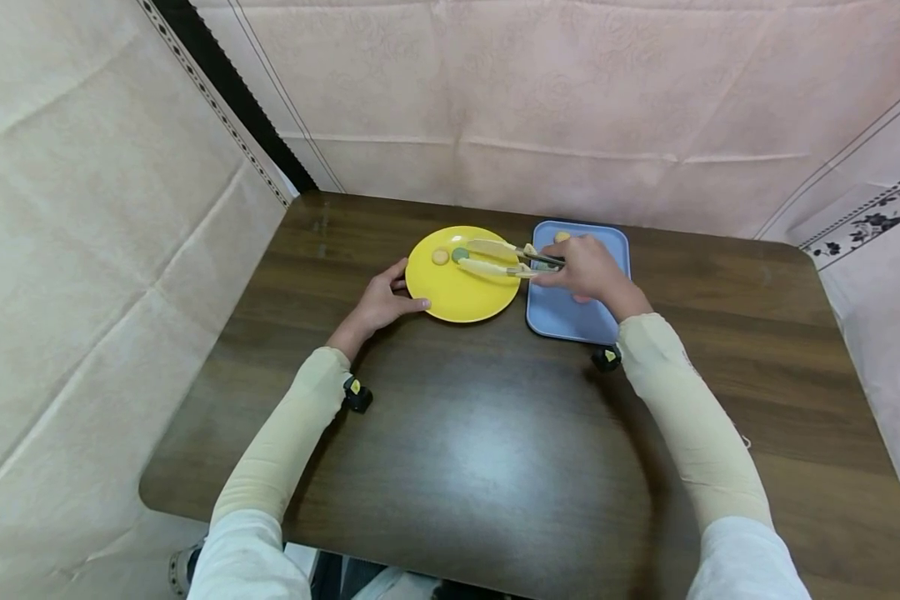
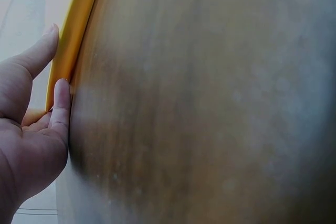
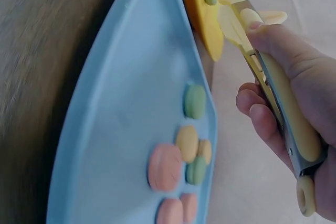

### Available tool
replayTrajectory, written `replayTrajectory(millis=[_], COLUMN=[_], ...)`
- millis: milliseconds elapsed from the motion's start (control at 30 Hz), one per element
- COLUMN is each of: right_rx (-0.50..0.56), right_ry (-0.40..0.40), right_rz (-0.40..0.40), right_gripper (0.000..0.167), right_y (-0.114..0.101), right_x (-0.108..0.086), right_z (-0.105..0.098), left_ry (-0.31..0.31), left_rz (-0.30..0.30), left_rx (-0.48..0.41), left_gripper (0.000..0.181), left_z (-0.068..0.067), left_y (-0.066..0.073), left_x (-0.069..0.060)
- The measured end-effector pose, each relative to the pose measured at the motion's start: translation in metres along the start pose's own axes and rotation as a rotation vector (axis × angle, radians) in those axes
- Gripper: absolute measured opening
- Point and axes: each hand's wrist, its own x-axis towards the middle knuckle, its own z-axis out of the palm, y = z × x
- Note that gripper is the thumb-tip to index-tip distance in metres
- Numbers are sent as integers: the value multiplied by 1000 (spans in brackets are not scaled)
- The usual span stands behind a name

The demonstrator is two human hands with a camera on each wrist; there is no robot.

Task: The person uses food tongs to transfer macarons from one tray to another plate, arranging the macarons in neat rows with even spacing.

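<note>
My left hand (image 1: 381, 302) holds the near-left rim of a round yellow plate (image 1: 465, 304). In the left wrist view the thumb lies against one side of the plate's edge and the fingers (image 2: 61, 103) lie low beside the table. My right hand (image 1: 588, 271) grips a pair of tongs (image 3: 281, 93) with cream tips, reaching left over the plate. The tips stand apart at a green macaron (image 1: 461, 254); whether they touch it I cannot tell. Left of it on the plate sits a yellow macaron (image 1: 440, 257).
A blue tray (image 1: 562, 321) stands right of the plate, beneath my right hand. On it are several macarons, among them a pink macaron (image 3: 164, 167) and a green macaron (image 3: 195, 101). The brown wooden table (image 1: 450, 467) reaches back to a pale cloth wall (image 1: 570, 92).
</note>
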Motion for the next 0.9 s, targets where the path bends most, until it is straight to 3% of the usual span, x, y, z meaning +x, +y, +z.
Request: replayTrajectory(millis=[167, 400, 667, 900], right_rx=[30, -58, -92, -122], right_ry=[43, 168, 270, 265], right_rz=[-9, -19, 4, 85], right_gripper=[61, 62, 55, 57], right_y=[4, 13, 32, 51], right_x=[-22, -64, -115, -149], right_z=[-17, -41, -57, -57], left_ry=[-9, -29, -24, -31], left_rz=[-14, -18, -21, -6], left_rx=[16, 12, 1, -3], left_gripper=[104, 99, 100, 100], left_z=[0, 1, 1, 0], left_y=[6, 33, 35, 34], left_x=[-2, -22, -24, -23])
